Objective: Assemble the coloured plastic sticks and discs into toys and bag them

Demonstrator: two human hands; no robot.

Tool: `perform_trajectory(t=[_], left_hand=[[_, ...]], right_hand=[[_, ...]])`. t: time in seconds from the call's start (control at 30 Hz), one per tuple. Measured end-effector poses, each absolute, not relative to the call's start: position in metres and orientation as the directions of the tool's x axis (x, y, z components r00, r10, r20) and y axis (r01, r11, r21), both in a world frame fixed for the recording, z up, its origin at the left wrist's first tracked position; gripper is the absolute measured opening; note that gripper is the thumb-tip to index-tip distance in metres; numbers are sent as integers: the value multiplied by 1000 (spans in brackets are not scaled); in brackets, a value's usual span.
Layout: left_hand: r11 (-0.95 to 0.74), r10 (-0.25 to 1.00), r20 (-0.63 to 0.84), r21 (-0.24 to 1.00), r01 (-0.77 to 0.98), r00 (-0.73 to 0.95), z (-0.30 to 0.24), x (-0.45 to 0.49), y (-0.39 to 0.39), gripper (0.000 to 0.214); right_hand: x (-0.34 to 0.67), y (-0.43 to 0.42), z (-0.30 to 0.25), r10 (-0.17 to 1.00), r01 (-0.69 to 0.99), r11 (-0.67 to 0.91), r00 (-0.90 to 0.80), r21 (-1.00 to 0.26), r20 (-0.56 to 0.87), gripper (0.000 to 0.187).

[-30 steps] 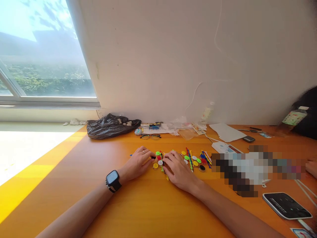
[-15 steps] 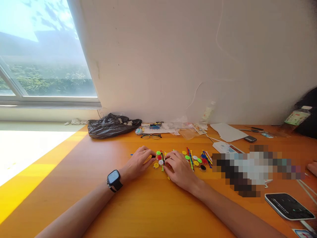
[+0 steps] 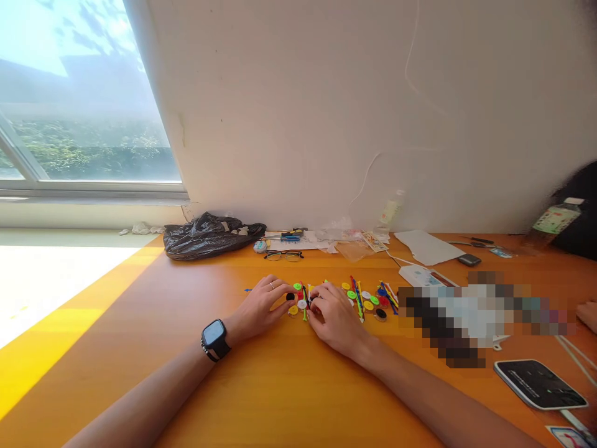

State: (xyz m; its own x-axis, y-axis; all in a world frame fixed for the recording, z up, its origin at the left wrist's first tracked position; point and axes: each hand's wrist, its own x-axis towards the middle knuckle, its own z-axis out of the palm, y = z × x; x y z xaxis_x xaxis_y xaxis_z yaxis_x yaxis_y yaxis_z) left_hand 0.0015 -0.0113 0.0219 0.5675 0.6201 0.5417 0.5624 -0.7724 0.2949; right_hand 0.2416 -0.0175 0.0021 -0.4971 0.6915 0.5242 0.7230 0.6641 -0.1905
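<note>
The left hand (image 3: 265,306) pinches a round black disc (image 3: 290,297); the right hand (image 3: 336,320) curls beside thin sticks (image 3: 305,312), its hold unclear.

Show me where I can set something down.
Bare table shows between the forearms, on the near side of the discs, and between the watch and the black bag. Crowded: from the left hand past the right hand, with discs and sticks, and along the wall.
</note>
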Motion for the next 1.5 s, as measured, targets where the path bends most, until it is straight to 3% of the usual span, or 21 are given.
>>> perform_trajectory(t=[0.97, 1.37, 1.5], left_hand=[[-769, 629, 535, 324, 551, 563, 22, 2, -12, 17], [-754, 623, 469, 148, 640, 626, 23, 4, -10, 38], [-766, 616, 452, 152, 625, 645, 27, 1, -9, 37]], right_hand=[[233, -21, 3, 742, 797, 568, -387, -205, 547, 15], [236, -16, 3, 734, 783, 603, -470, -153, 490, 12], [235, -16, 2, 732, 780, 608, -480, -145, 484, 11]])
